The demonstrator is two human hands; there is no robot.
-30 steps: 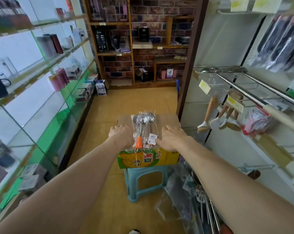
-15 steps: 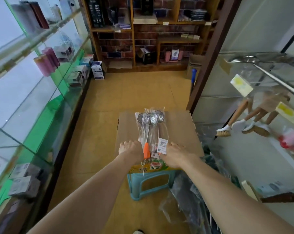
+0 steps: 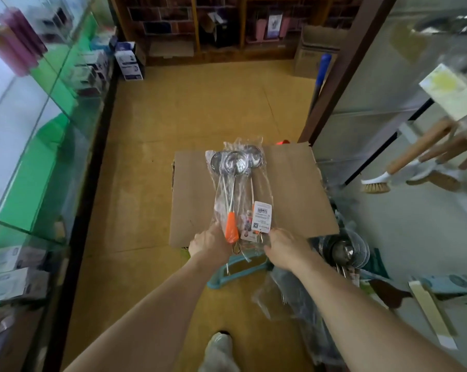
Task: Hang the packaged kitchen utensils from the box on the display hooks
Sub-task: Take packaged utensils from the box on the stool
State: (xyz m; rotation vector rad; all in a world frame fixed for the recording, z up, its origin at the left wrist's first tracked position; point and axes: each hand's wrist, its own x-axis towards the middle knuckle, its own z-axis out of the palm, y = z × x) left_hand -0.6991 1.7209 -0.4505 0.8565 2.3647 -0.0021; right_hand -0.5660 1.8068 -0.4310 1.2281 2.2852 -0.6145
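A bundle of packaged ladles (image 3: 237,183) in clear plastic, with steel bowls and orange handles, lies on top of the closed cardboard box (image 3: 294,194). The box stands on a teal plastic stool (image 3: 235,269). My left hand (image 3: 209,244) grips the near left end of the bundle, beside the orange handle. My right hand (image 3: 284,249) grips the near right end, below the white label. On the right, display hooks with yellow tags (image 3: 451,89) carry wooden-handled brushes (image 3: 404,167).
Glass shelves (image 3: 39,116) with boxed goods run along the left. Wooden shelving and a brick wall close the far end. More packaged metal utensils (image 3: 345,253) and plastic wrap lie on the floor right of the stool. My foot (image 3: 219,350) is below.
The camera has tilted further down and come closer to the box. Both hands have slid back to the near end of the ladle bundle and taken hold of it.
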